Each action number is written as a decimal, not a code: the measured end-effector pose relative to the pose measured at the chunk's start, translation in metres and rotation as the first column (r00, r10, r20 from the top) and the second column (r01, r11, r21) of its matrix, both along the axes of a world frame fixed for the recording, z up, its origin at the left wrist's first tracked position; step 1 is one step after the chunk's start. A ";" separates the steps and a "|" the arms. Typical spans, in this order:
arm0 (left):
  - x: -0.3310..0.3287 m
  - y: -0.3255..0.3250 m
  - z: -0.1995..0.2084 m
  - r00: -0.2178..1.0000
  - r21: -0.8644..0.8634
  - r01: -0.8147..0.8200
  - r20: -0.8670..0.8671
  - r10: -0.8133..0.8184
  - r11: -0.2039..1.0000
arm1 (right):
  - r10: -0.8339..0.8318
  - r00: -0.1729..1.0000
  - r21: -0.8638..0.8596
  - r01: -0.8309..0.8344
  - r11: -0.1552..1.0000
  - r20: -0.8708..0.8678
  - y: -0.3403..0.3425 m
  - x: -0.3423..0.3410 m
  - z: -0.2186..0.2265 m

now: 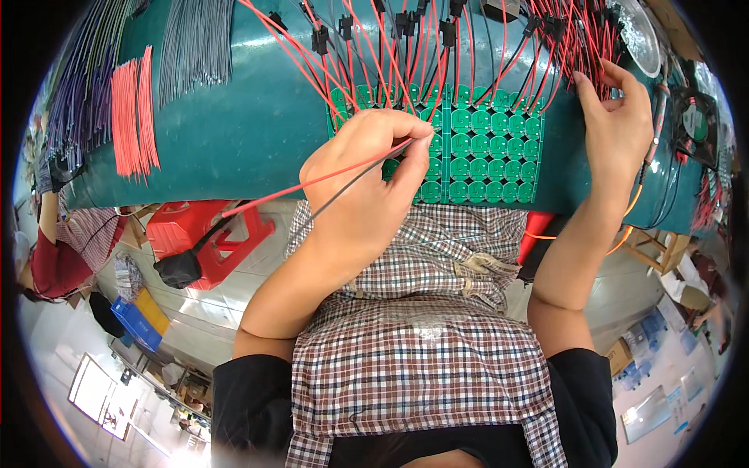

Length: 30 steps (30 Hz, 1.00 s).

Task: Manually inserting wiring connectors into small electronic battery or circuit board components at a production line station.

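Note:
Over the green circuit board panel (491, 148), my left hand (359, 175) is closed in a pinch. Between its thumb and forefinger are the ends of a red and black wire pair (312, 181). That pair trails down to the left past my wrist, with a black connector (178, 269) at its far end. At the far right, my right hand (620, 117) reaches to a heap of red and black wires (573, 39) with black connectors. Its thumb and forefinger are apart at the edge of the heap. Other wire pairs (382, 54) stand along the panel's far edge.
Bundles of red wires (134, 117), grey wires (195, 54) and purple wires (82, 101) lie on the green mat (257, 140) at left. A soldering iron (655, 129) with an orange cord is beside my right hand. A red stool (175, 234) stands below the table's edge.

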<state>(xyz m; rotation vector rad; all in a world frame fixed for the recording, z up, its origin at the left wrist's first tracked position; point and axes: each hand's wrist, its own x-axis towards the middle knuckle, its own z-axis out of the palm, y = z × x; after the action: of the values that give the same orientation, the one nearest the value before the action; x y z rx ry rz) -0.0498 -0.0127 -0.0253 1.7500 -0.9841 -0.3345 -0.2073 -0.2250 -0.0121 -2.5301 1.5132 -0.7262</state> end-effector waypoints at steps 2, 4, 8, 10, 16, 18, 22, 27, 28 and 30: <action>0.001 0.001 -0.001 1.000 0.002 0.003 0.014 -0.003 1.000 | -0.031 0.999 0.065 0.030 0.997 0.028 0.000 -0.001 0.000; 0.000 0.001 0.000 1.000 0.003 0.007 0.027 -0.007 1.000 | -0.065 0.996 0.129 0.058 0.990 0.053 0.000 -0.002 -0.001; 0.000 0.000 0.001 0.998 0.014 0.009 0.065 -0.010 1.000 | -0.124 0.987 0.195 0.102 0.975 0.101 0.001 0.000 0.002; 0.000 -0.001 0.001 0.997 0.014 0.017 0.079 -0.018 1.000 | -0.166 0.982 0.226 0.143 0.964 0.087 0.001 0.000 0.003; -0.001 -0.003 -0.001 0.995 -0.001 0.017 0.099 -0.016 1.000 | -0.158 0.981 0.209 0.132 0.969 0.112 -0.002 -0.001 0.000; -0.001 -0.003 -0.002 0.993 0.016 0.001 0.117 -0.003 1.000 | -0.128 0.965 0.239 0.072 0.968 0.228 -0.005 -0.003 -0.004; -0.001 -0.005 0.001 0.992 0.035 0.014 0.125 -0.019 0.999 | -0.127 0.966 0.249 0.068 0.966 0.227 -0.003 -0.002 0.004; -0.001 -0.006 0.002 0.985 0.046 0.008 0.174 -0.015 0.999 | -0.108 0.942 0.319 0.001 0.948 0.318 -0.003 -0.004 0.004; -0.001 -0.006 0.003 0.984 0.047 0.007 0.175 -0.015 0.999 | -0.108 0.942 0.320 0.000 0.948 0.318 -0.002 -0.005 0.004; -0.001 -0.007 0.005 0.982 0.071 0.010 0.188 -0.023 0.997 | -0.117 0.947 0.327 0.014 0.945 0.298 -0.002 -0.007 0.007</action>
<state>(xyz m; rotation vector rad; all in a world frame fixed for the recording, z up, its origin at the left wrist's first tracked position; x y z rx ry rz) -0.0512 -0.0202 -0.0200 1.8634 -1.1340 -0.2184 -0.2139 -0.2268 -0.0050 -2.0251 1.4722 -0.7740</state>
